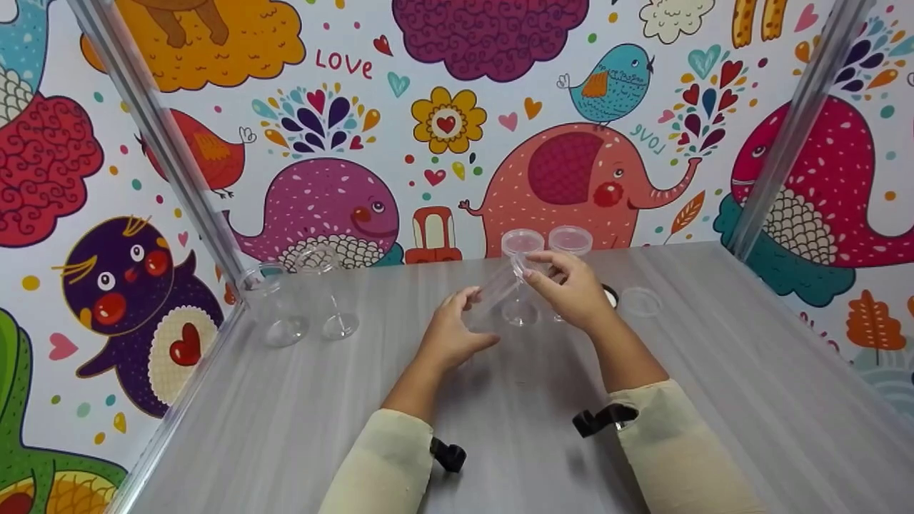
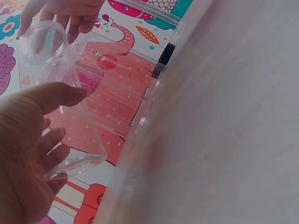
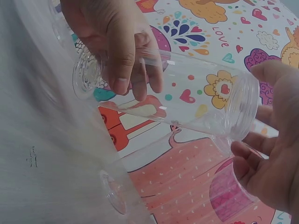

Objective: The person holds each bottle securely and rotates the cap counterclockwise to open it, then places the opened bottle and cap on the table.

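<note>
A clear, see-through jar is held aslant above the table, its mouth end up towards the right. My right hand grips it at the rim, thumb on one side and fingers on the other, as the right wrist view also shows. Near the lower end is my left hand, thumb spread away from the fingers. In the left wrist view its thumb crosses in front of the jar and its fingers lie behind; whether they touch the base I cannot tell.
Two clear jars stand behind the hands, partly hidden. Two more clear vessels stand at the back left. Right of the right hand lie a clear round ring or lid and a black-rimmed round piece. A patterned wall closes off the back.
</note>
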A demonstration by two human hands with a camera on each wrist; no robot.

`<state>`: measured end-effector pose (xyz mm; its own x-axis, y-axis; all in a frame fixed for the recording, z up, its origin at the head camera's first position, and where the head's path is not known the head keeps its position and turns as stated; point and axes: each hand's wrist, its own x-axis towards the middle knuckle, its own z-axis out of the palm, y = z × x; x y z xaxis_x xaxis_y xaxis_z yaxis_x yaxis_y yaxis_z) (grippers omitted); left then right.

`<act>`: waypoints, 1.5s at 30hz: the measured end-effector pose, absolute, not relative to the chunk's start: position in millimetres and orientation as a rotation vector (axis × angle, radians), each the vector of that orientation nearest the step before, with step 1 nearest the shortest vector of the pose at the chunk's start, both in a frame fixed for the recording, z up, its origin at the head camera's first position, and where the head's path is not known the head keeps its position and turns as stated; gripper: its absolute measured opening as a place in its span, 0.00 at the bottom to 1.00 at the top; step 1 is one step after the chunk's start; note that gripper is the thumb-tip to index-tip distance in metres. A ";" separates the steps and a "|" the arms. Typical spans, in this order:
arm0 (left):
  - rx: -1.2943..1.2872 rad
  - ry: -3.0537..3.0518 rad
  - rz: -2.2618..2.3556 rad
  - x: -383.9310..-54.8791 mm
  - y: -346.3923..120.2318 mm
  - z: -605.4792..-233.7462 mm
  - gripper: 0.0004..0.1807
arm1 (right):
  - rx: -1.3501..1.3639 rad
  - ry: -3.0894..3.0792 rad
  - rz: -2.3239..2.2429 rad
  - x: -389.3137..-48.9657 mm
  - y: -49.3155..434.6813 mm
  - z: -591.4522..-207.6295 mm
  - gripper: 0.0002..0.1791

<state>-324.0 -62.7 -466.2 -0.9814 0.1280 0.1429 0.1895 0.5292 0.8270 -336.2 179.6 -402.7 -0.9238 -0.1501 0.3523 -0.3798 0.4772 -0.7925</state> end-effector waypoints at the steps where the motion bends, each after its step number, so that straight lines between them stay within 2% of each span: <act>1: -0.269 -2.690 -1.473 -323.6 -62.5 -465.9 0.50 | 0.478 -2.475 1.442 -336.0 179.7 -402.7 0.23; 11: -0.247 -2.694 -1.483 -323.7 -61.8 -465.8 0.50 | 0.575 -2.400 1.534 -335.1 180.5 -403.0 0.24; 20: -0.272 -2.692 -1.481 -323.1 -63.0 -466.5 0.50 | 0.531 -2.443 1.489 -333.9 178.7 -399.5 0.22; 27: -0.288 -2.681 -1.482 -322.6 -62.3 -465.7 0.49 | 0.327 -2.516 1.336 -334.5 176.6 -398.4 0.32; 32: -0.292 -2.679 -1.472 -321.3 -60.5 -465.5 0.49 | 0.296 -2.567 1.292 -335.9 176.8 -401.0 0.34; 42: -0.290 -2.671 -1.476 -320.3 -60.2 -464.8 0.50 | 0.450 -2.466 1.410 -335.7 178.6 -402.8 0.21; 45: -0.296 -2.672 -1.484 -320.5 -60.8 -464.8 0.49 | 0.490 -2.435 1.470 -333.4 179.0 -402.0 0.20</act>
